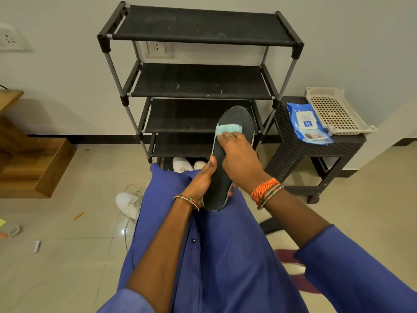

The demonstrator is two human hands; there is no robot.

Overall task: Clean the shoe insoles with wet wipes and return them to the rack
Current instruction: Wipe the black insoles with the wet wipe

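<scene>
Pale glossy floor tiles (pixel 67 256) spread under a seated person whose blue-clad lap (pixel 214 256) fills the near middle. Just above the lap, the left hand (pixel 202 180) grips the heel end of a dark insole (pixel 222 175), thumb along its left edge and fingers curled beneath. The insole tilts up and away toward the rack. On its far half, the right hand (pixel 239 154) presses a folded pale green wipe (pixel 228 128) flat with its fingertips. Bangles ring both wrists. White shoes (pixel 129 205) lie on the floor to the left of the lap and just past the knee. Beyond stands a black shoe rack (pixel 203 86) against the wall. At the far right, a dark woven stool (pixel 300 152) carries a blue wipes pack (pixel 308 124) and, touching it, a cream plastic tray (pixel 336 110).
</scene>
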